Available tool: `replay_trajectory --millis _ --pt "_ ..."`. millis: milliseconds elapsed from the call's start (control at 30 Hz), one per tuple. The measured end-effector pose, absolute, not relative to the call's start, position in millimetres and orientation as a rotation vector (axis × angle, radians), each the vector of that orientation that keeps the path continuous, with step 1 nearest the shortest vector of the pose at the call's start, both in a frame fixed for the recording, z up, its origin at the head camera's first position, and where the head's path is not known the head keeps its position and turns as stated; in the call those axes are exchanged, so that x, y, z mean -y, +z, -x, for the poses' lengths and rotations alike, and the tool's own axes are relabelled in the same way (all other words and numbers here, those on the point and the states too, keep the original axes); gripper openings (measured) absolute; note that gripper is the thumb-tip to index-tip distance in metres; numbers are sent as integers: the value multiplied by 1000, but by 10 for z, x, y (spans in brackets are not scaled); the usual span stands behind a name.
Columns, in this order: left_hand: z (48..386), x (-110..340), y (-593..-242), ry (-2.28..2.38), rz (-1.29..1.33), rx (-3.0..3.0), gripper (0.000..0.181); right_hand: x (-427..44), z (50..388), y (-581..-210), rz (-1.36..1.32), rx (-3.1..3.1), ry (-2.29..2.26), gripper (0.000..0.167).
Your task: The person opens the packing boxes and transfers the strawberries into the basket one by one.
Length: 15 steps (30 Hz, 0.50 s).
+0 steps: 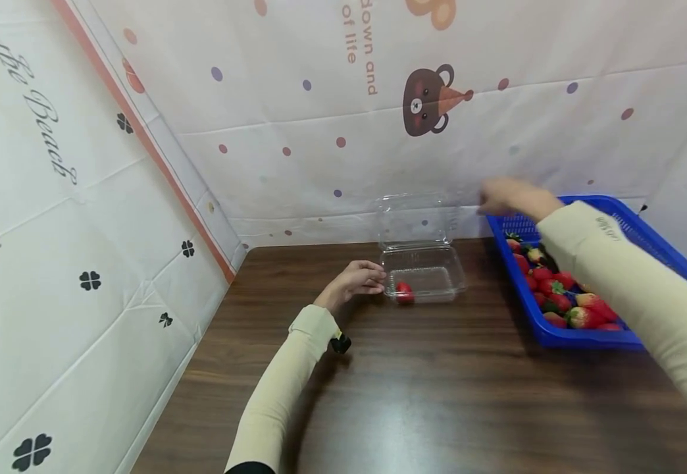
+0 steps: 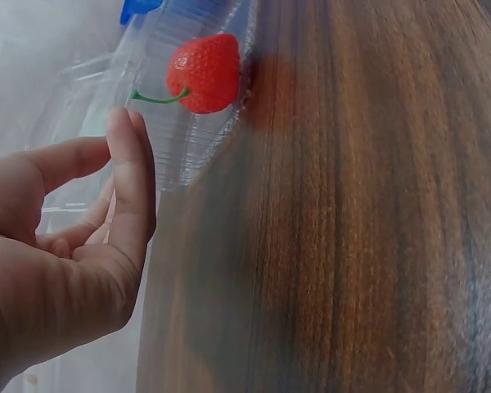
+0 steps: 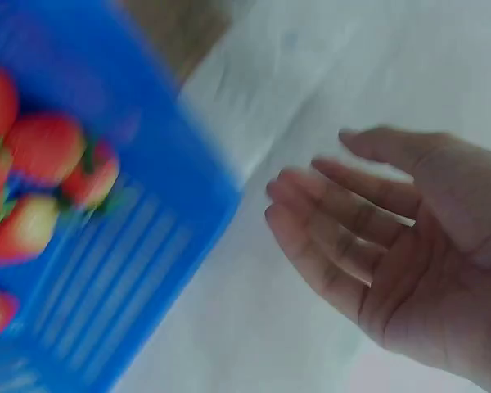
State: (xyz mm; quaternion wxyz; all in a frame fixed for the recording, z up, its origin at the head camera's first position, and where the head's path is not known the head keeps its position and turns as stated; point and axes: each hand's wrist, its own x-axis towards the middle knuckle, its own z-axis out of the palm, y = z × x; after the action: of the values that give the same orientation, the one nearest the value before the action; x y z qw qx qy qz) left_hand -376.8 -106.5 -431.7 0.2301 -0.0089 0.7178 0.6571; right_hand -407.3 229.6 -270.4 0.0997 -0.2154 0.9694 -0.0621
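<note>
A clear plastic clamshell box [image 1: 453, 276] stands on the table with its lid raised at the back. Inside its near left corner lies one red strawberry [image 1: 405, 293]; the left wrist view shows its thin green stem. My left hand [image 1: 358, 282] is at the box's left side, thumb and fingertips close to the wall; in the left wrist view [image 2: 90, 221] I cannot tell if they pinch it. My right hand [image 3: 417, 237], blurred in the head view, is above the far left corner of the blue basket [image 1: 524, 289], fingers loosely bent and holding nothing. Several strawberries [image 1: 583, 317] lie in the basket.
The brown wooden table [image 1: 438, 395] reaches back to a white printed cloth [image 1: 320, 164] hanging behind it. Another cloth [image 1: 83, 329] hangs along the left side. The basket's raised rim stands right of the box, with a strip of table between them.
</note>
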Motion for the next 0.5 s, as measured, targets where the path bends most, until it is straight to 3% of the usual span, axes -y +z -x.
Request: replay_trajectory --millis 133,233,367,500 --pt "3761 1083 -4311 1801 20 -1956 27 -1680 4048 -3001 1046 -2671 -147 23" --pt "3768 1091 -4310 1804 14 -1945 28 -1325 3985 -3259 1194 -2444 -170 30" --pt "3777 1088 -4311 1818 3 -1942 29 -1060 3941 -3541 1205 -2273 -210 36" --pt "3768 1075 -4323 1811 -7 -1944 26 -980 3935 -3713 993 -2172 -303 40"
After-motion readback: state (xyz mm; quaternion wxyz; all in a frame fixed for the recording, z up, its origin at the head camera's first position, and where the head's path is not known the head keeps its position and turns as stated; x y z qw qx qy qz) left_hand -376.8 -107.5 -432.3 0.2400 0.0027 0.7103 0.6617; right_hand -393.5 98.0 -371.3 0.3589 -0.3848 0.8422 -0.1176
